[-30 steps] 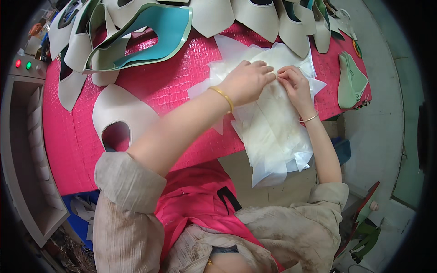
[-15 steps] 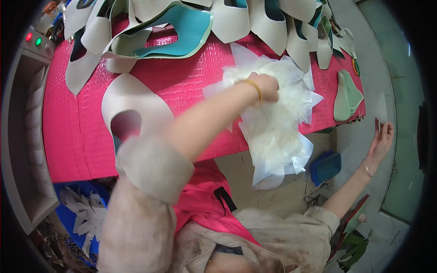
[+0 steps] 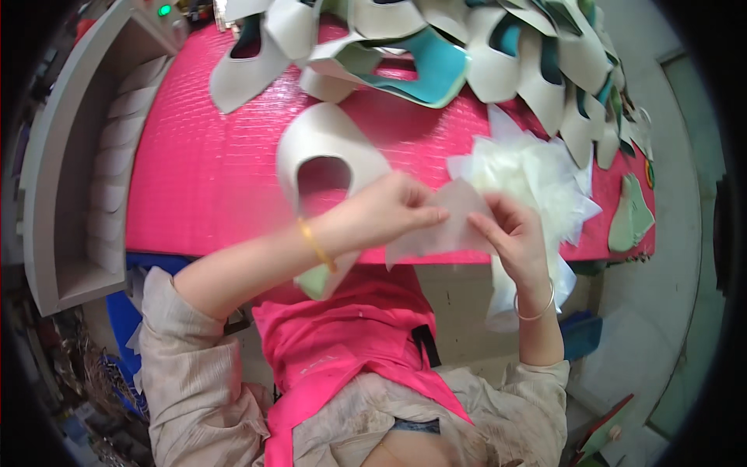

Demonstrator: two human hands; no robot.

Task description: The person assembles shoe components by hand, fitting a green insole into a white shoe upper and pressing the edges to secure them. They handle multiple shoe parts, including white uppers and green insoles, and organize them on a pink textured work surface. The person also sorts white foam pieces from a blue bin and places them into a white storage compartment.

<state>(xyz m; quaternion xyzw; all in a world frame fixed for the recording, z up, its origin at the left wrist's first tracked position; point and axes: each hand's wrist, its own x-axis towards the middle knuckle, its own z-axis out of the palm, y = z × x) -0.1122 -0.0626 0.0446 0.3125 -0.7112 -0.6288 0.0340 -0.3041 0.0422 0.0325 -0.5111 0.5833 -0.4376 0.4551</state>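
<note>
Between my two hands is a thin, translucent whitish sheet (image 3: 451, 226), held above the front edge of the pink table. My left hand (image 3: 401, 204), with a yellow bracelet at the wrist, pinches its left side between thumb and fingers. On the other side my right hand (image 3: 515, 233), wearing a silver bangle, grips it the same way. Behind my right hand lies a loose heap of similar sheets (image 3: 529, 167), some hanging past the table edge. A white shoe upper (image 3: 307, 136) with a round opening lies beside my left forearm, which covers part of it; its light-green end sticks out below.
Many white shoe uppers (image 3: 494, 66) with teal linings are piled along the table's (image 3: 210, 167) far side. Pale green shoe-shaped pieces (image 3: 629, 218) lie at the right corner. A grey cabinet (image 3: 58, 210) holding white pieces stands left; a blue bin (image 3: 122, 319) is below.
My left hand has come back from the sheet heap and my right hand has swung in from far right. Both now meet on one sheet. The view has shifted, too.
</note>
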